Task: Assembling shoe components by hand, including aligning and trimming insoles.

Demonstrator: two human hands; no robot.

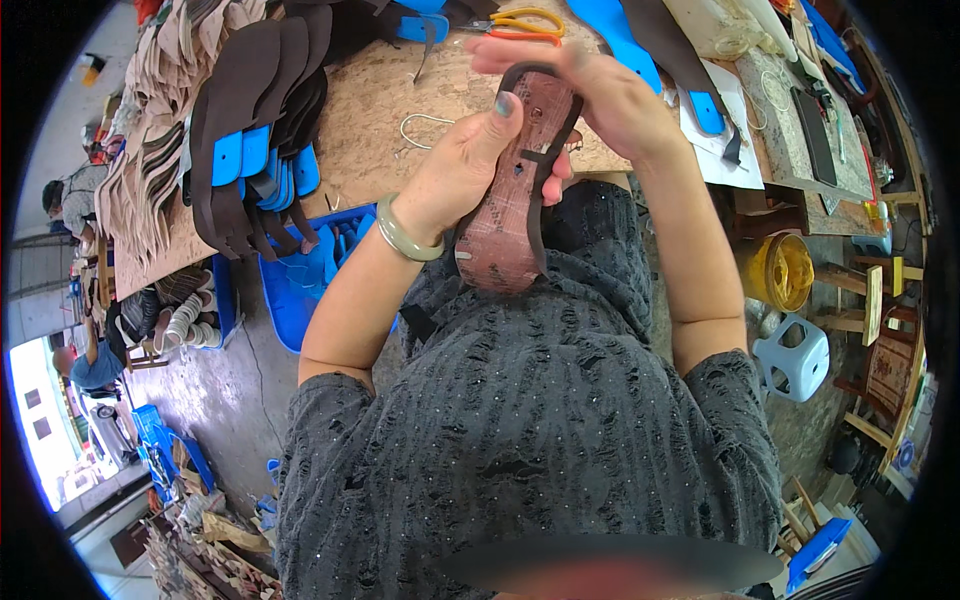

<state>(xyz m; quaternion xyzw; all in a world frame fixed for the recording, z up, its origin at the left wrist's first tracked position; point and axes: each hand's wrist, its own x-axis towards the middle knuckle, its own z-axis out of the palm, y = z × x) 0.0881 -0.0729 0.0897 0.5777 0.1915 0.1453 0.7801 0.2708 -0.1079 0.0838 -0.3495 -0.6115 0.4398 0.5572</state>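
My left hand (470, 160) is closed around the middle of a shoe last (498, 235), with the thumb on its reddish-brown, scuffed sole and the fingertips showing past its right edge. A dark brown strip of material wraps the rim of the last's far end. The last tilts, its far end raised over the table edge and its near end close to my body. My right hand (625, 105) lies against that far end, fingers stretched out to the left across it and slightly blurred. The side of the last facing away from me is hidden.
Dark brown pieces with blue tabs (265, 95) are stacked on the worktable (375, 95), left. Orange- and yellow-handled scissors (525, 25) lie behind my hands. A blue bin (285, 300) stands below left. A light-blue stool (793, 358) and yellow bucket (780, 272) stand right.
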